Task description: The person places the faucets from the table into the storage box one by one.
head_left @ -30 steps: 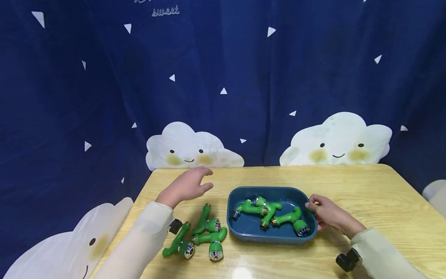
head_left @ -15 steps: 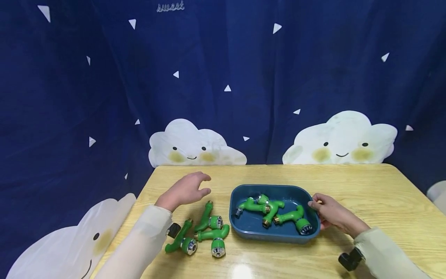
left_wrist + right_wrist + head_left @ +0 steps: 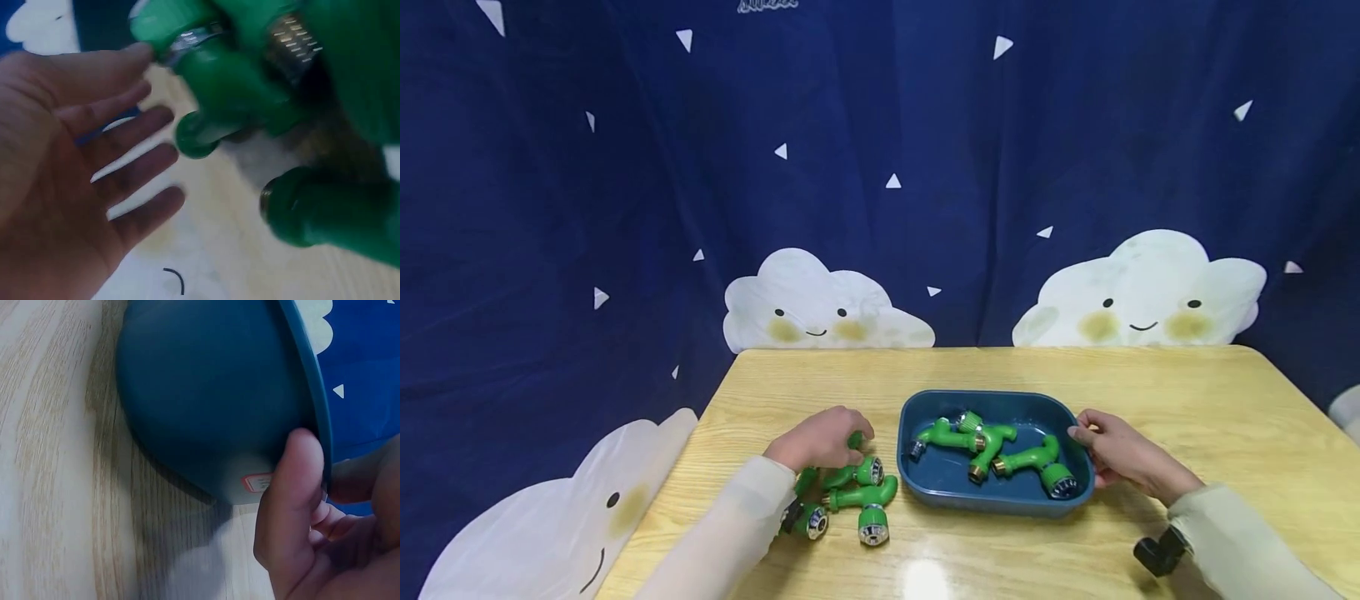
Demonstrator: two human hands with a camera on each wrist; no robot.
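Observation:
My left hand hovers palm down over a green faucet on the table, partly hiding it. In the left wrist view the fingers are spread and nearly straight, with the thumb tip right at a faucet's chrome ring. Two more green faucets lie close by, one in front and one beside the wrist, partly covered by the sleeve. My right hand pinches the right rim of a dark blue plastic tub. Inside the tub lie three green faucets with brass threaded ends.
The tub stands on a light wood table, right of the loose faucets. A dark blue curtain with white clouds hangs behind the table's far edge. A small label shows on the tub's outer wall.
My left hand has come down and toward me onto the loose faucets. The right hand keeps its grip on the tub. The whole view has shifted slightly.

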